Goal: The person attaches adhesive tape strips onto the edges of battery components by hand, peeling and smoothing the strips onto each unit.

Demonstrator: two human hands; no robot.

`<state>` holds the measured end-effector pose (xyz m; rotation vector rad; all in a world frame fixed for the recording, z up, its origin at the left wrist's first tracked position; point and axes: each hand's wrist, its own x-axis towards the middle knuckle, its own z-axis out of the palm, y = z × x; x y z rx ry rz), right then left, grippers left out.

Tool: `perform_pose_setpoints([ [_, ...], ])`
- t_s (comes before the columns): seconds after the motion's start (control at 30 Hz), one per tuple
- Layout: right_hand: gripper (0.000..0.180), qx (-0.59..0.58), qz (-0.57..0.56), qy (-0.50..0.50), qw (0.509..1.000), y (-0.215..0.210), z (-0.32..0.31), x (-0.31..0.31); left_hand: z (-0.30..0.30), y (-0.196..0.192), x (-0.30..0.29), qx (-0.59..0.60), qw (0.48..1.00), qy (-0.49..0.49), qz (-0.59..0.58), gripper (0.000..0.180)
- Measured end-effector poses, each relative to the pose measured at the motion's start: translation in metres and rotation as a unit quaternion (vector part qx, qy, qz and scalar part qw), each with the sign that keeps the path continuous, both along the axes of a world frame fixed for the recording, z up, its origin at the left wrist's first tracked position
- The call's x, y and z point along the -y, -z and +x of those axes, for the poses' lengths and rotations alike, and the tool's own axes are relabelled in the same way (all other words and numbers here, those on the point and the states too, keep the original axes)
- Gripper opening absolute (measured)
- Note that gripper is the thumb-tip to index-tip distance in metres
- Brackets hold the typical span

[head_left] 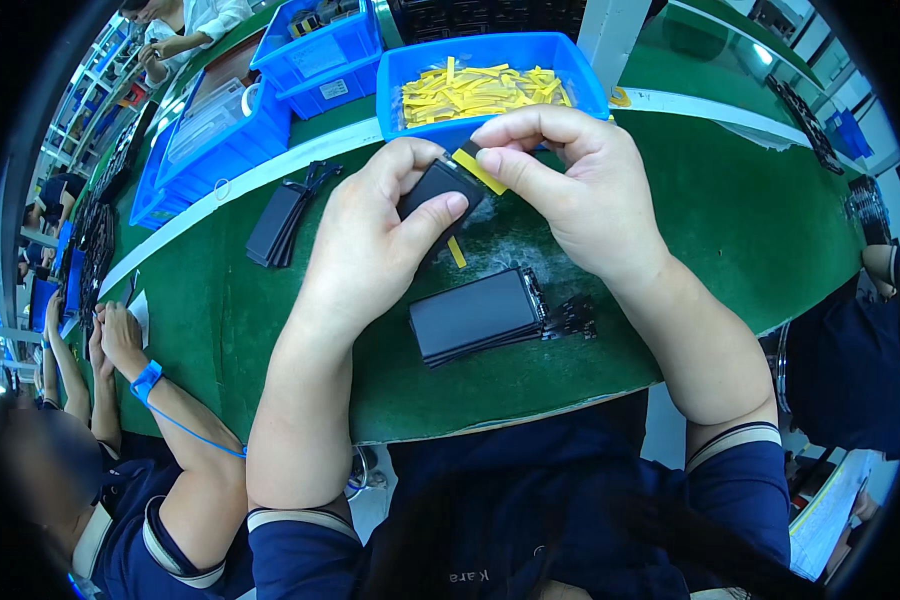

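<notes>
My left hand (365, 225) grips a flat black rectangular panel (432, 188), the thumb across its face. At the panel's upper end, my right hand (590, 190) pinches a short yellow strip (482, 174) between thumb and forefinger; a small dark tab shows by the fingertips. Whether the strip is stuck to the panel, I cannot tell. Just below the held panel a loose yellow strip (457, 252) shows. Nearer me lies a stack of similar black panels (475, 315), with thin flexible tails at its right end. Another black stack (275, 225) rests left of my left hand.
Beyond my hands, a blue bin (388, 95) holds many yellow strips (485, 95). More blue bins (225, 150) stand at the far left on the green tabletop (730, 220). A co-worker's hands (115, 335) are at the left edge; other people sit further off.
</notes>
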<state>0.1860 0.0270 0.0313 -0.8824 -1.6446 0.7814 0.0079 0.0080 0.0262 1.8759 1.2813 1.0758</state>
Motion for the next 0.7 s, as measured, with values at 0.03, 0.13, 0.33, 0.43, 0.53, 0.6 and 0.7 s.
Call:
perform_pose_setpoints([
  [0.03,0.011,0.0,0.0,0.0,1.0,0.0013,-0.0006,-0.0005,0.0021,0.0022,-0.0005,0.047,0.999,0.009,-0.02,0.024],
  [0.13,0.011,0.014,0.003,0.011,1.0,0.0035,-0.0002,-0.0025,0.0058,0.0027,0.0,0.102,0.993,0.029,-0.051,0.022],
  [0.33,0.01,0.009,-0.003,0.02,1.0,0.0035,-0.001,-0.0026,0.0077,0.0028,0.0014,0.112,0.991,0.034,-0.061,0.021],
  [0.43,0.01,0.02,0.01,0.025,0.999,0.0032,-0.0014,-0.0024,0.008,0.0039,0.0017,0.122,0.99,0.029,-0.065,0.021],
  [0.53,0.009,0.035,0.027,0.036,0.998,0.0034,-0.0021,-0.0023,0.0078,0.0022,0.0024,0.112,0.991,0.028,-0.065,0.022],
  [0.6,0.007,0.051,0.079,0.058,0.994,0.005,-0.0038,-0.003,0.0078,0.0023,0.0026,0.094,0.993,0.023,-0.066,0.022],
  [0.7,0.008,0.053,0.108,0.062,0.991,0.0096,-0.0065,-0.0043,0.0071,0.0089,0.0008,0.116,0.991,0.025,-0.063,0.022],
])
